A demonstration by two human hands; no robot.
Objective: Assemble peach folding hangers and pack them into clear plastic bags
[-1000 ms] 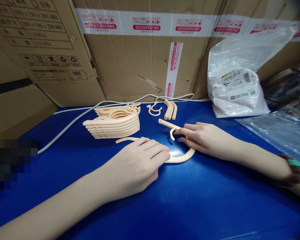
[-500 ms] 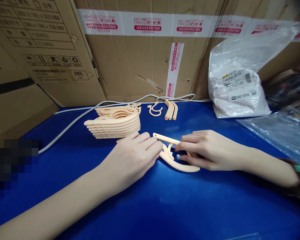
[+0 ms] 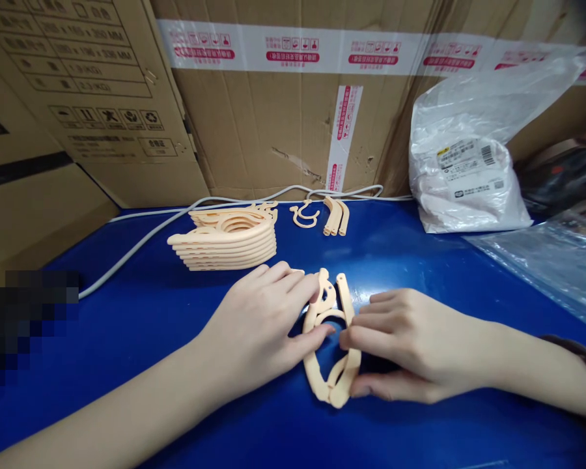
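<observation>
A cream plastic folding hanger (image 3: 312, 365) lies on the blue table (image 3: 254, 423), its two arms close together and meeting at the near end. My left hand (image 3: 268, 319) grips its left arm, thumb reaching over the inner gap. My right hand (image 3: 400, 345) holds the right arm (image 3: 342, 296), fingers on top and thumb by the near joint. Part of that arm is hidden under the fingers. Just beyond my left hand sits a neat stack of similar hangers (image 3: 224, 251).
Loose hooks (image 3: 305, 223) and several curved arm pieces (image 3: 336, 217) lie toward the back, near a grey cable (image 3: 141, 254). Cardboard boxes (image 3: 254, 130) wall off the rear. A white plastic bag (image 3: 469, 195) stands back right, with clear plastic film (image 3: 542, 260) in front of it.
The hanger has turned so its joined end now points toward me. My right hand has moved down and nearer with its arm; my left thumb has come into view over the hanger.
</observation>
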